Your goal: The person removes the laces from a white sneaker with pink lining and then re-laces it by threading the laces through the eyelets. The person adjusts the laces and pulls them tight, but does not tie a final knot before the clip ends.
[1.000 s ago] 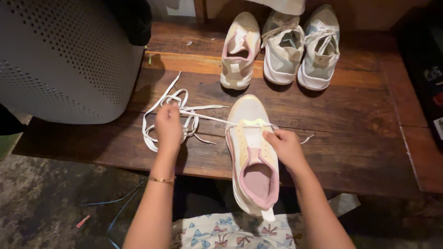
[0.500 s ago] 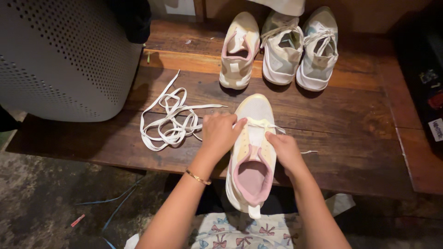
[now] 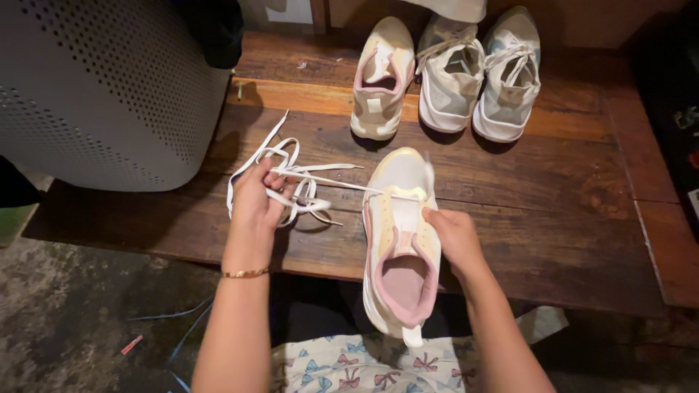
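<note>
White lace [image 3: 291,191] lies in one loose heap on the wooden surface [image 3: 568,218], and one strand runs taut from it to the near shoe [image 3: 400,233]. Four shoes are in view: the near one, cream and pink, toe pointing away and heel hanging over the surface's front edge, plus three in a row at the back, a matching cream-and-pink shoe [image 3: 382,76] and two white laced ones [image 3: 451,73] [image 3: 510,73].

To the left, a grey perforated bin [image 3: 102,87] stands on the surface just beside the heap, with something dark draped over its rim. Nothing lies between the hands and the near shoe. Below the edge are a bow-print cloth [image 3: 349,364] and thin blue cords [image 3: 182,327] on the floor.

Left hand [image 3: 255,204] is raised over the heap, its fingers clamped on the lace, wrist wearing a thin gold bangle [image 3: 244,274]. Right hand [image 3: 455,236] rests on the near shoe's right side by the eyelets, fingers curled together against the upper, thumb pressing near the tongue; whether it pinches the lace end I cannot tell.
</note>
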